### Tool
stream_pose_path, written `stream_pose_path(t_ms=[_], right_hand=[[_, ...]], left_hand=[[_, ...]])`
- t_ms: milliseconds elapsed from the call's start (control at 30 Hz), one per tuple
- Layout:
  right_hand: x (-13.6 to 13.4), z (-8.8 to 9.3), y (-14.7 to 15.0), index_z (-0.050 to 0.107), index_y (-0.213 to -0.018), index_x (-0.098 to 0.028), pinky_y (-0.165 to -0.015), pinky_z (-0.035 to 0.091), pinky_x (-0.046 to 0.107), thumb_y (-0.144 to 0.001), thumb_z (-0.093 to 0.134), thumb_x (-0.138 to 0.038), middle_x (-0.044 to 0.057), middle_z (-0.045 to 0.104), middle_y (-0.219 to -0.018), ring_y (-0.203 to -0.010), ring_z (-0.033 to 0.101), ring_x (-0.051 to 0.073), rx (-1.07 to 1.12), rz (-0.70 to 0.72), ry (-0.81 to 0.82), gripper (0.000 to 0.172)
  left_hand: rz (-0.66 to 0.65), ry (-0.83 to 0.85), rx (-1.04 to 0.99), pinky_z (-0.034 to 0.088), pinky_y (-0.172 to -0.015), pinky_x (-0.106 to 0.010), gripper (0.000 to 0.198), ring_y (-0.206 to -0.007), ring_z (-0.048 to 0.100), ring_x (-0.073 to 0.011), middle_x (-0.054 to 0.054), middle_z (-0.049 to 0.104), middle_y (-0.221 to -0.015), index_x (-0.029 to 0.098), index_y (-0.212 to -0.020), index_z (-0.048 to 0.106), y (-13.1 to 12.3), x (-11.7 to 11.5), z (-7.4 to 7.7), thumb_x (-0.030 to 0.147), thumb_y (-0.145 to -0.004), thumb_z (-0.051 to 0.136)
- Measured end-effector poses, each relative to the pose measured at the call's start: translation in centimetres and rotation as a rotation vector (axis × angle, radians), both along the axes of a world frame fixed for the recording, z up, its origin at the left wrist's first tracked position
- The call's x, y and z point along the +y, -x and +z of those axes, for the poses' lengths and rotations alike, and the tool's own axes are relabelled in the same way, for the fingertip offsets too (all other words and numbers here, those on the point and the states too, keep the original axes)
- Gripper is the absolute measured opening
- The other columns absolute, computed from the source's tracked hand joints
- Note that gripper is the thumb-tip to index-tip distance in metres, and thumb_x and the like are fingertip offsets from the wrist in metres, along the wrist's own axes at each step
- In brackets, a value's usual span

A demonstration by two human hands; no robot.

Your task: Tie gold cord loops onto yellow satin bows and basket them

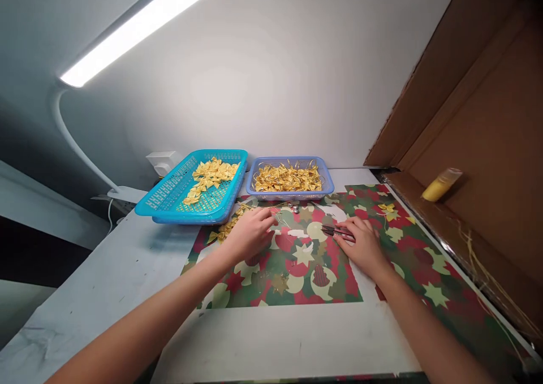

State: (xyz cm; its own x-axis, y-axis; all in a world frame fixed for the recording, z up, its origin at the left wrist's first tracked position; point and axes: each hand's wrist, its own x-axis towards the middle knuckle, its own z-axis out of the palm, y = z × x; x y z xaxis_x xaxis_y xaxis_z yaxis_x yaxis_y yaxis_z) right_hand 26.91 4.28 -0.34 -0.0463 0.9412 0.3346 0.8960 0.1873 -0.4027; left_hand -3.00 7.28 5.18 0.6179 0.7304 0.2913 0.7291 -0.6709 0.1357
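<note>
My right hand (pixel 360 242) is closed around small dark snips (pixel 338 232), their tips pointing left just above the patterned sheet. To the left, my left hand (pixel 251 234) hovers over the sheet with its fingers curled together. Whatever those fingers pinch, if anything, is too small to make out. Next to that hand lies a loose pile of gold ribbon bows (pixel 224 230), partly hidden by the hand and the basket. Small metallic bits (pixel 293 207) rest between the hands, near the back tray.
A turquoise basket (pixel 148 203) with gold bows stands at the back left, beside a lilac tray (pixel 289 195) full of bows with gold cords. A lamp (pixel 80 146) arches over the left. A yellow-filled tube (pixel 441 185) and cardboard wall (pixel 479 118) are right.
</note>
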Motion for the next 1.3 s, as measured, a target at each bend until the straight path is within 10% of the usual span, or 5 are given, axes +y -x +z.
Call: stream_pose_path(t_ms=[400,867,1300], right_hand=[[4.8,3.8,12.1,0.068,-0.082,-0.019,-0.083,0.036,0.038,-0.083,0.067,-0.028,0.008,0.067,-0.096,-0.099,0.053,0.026,-0.19,0.257,0.223,0.009],[3.4,4.3,9.1,0.066,-0.078,-0.019,-0.08,0.034,0.033,-0.087,0.059,-0.026,0.004,0.069,-0.089,-0.093,0.058,0.021,-0.184,0.264,0.356,0.013],[8.4,4.3,14.8,0.061,-0.058,-0.018,-0.079,0.037,0.036,-0.077,0.072,-0.026,0.008,0.071,-0.075,-0.085,0.063,0.025,-0.066,0.029,0.454,0.023]], left_hand=[[0.145,-0.038,-0.214,0.046,-0.073,-0.035,0.016,-0.081,0.057,-0.0215,-0.008,0.064,-0.087,0.019,-0.087,0.064,0.6,-4.1,-3.4,0.02,-0.089,0.048],[0.137,0.085,-0.314,0.045,-0.075,-0.036,0.012,-0.084,0.056,-0.0224,-0.007,0.065,-0.087,0.019,-0.085,0.065,0.9,-4.6,-3.9,0.019,-0.085,0.052],[0.124,0.11,-0.354,0.043,-0.074,-0.036,0.011,-0.081,0.054,-0.0224,-0.006,0.064,-0.085,0.019,-0.084,0.064,1.1,-4.4,-4.2,0.018,-0.084,0.053]])
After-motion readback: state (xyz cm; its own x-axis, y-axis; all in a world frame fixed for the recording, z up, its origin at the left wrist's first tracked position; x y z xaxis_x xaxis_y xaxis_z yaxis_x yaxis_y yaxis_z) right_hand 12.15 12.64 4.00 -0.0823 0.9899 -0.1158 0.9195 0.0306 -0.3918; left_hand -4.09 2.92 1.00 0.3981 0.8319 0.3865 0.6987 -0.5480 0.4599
